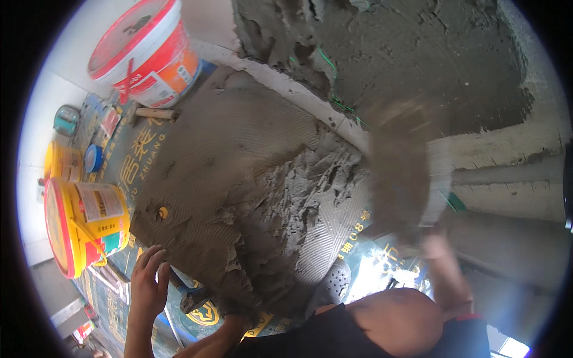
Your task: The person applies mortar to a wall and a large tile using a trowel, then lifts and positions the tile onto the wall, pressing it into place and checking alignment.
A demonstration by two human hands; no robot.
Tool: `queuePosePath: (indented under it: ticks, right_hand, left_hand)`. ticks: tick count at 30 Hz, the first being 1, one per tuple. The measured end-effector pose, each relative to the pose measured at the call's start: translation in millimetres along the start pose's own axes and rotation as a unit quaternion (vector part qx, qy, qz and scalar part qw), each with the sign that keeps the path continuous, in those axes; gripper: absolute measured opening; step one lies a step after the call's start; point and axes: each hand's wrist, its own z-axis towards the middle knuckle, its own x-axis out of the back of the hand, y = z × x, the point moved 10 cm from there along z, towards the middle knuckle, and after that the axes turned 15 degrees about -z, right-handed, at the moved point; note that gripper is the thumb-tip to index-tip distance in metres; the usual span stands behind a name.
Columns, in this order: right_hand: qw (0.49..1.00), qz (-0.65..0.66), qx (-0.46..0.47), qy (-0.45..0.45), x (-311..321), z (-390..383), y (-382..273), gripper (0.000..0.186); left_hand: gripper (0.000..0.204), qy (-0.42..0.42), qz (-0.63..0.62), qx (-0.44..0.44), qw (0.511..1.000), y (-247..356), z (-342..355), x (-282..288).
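Observation:
My left hand (149,280) has loosely curved, parted fingers beside the lower-left edge of a large slab (209,161) coated in grey, partly combed mortar, with a dark-headed mallet (194,295) nearby. My right hand (439,250), blurred at the right, grips a mortar-smeared trowel (406,167), also motion-blurred, raised beside the slab's right edge. A bare knee (394,322) and a grey clog (334,280) show below the slab.
Red-white bucket (143,65), yellow buckets (89,221), wooden-handled hammer (152,113) and small blue tub (94,158) stand or lie along the left on printed floor sheeting (143,149). A rough grey mortar surface (418,48) with a pale ledge borders the upper right.

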Motion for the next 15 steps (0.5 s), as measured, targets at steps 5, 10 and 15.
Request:
queuePosePath:
  ticks: [5, 10, 15]
  right_hand:
    - [0.872, 0.213, -0.175, -0.406, -225.1, -7.7, 41.1, 0.012]
    - [0.923, 0.16, -0.049, -0.346, -221.1, 8.8, 30.4, 0.004]
    - [0.898, -0.022, -0.167, -0.406, -256.4, 3.7, 39.6, 0.006]
  left_hand:
    - [0.027, 0.015, -0.026, -0.001, 1.0, -1.4, -10.2, 16.9]
    - [0.03, 0.0, -0.025, 0.03, 0.999, -31.0, -14.2, 5.1]
    - [0.031, 0.018, -0.028, 0.0, 0.999, -32.6, -24.7, 11.6]
